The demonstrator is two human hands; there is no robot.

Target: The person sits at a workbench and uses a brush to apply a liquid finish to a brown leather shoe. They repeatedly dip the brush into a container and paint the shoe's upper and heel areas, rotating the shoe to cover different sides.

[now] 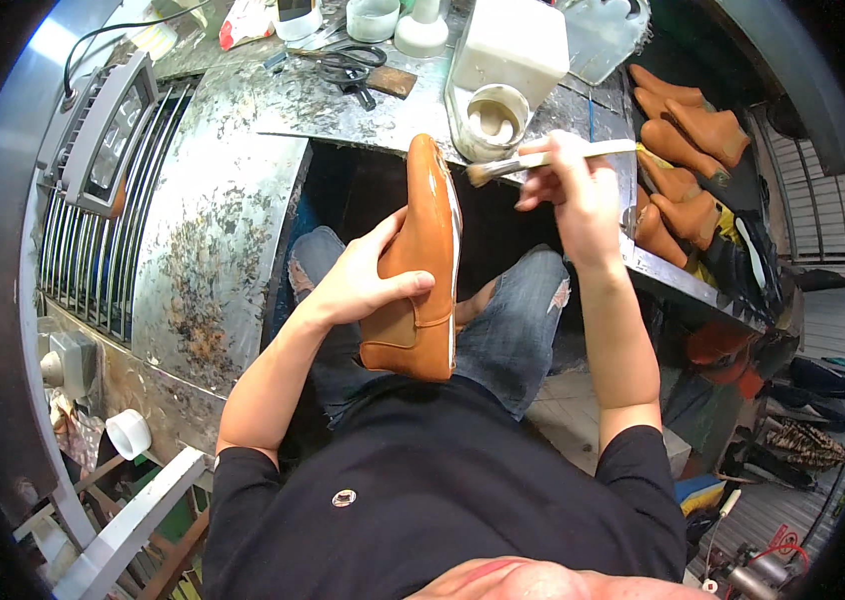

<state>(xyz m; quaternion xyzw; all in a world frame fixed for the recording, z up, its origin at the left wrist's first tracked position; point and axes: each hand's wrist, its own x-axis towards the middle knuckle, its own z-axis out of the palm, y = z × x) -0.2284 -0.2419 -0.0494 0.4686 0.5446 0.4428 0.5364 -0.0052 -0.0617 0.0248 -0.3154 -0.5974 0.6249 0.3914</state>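
My left hand (371, 275) grips a tan ankle boot upper (431, 255) over my lap, its toe pointing away from me and its pale bottom edge turned to the right. The thumb lies across the boot's side; the other fingers are partly hidden behind it. In my right hand (575, 195) is a brush (543, 158) with a light handle, its bristles pointing left, near the boot's toe but apart from it. Just beyond the brush stands a round pot (493, 122) with pale, whitish contents, beside a white plastic container (510, 50).
Several tan boot uppers (678, 150) are piled on the right. Scissors (348, 68) and a small brown block (392, 82) lie on the stained metal bench (228, 115). A floodlight (108, 135) stands left above a metal grille (93, 255). White cups (373, 18) sit at the back.
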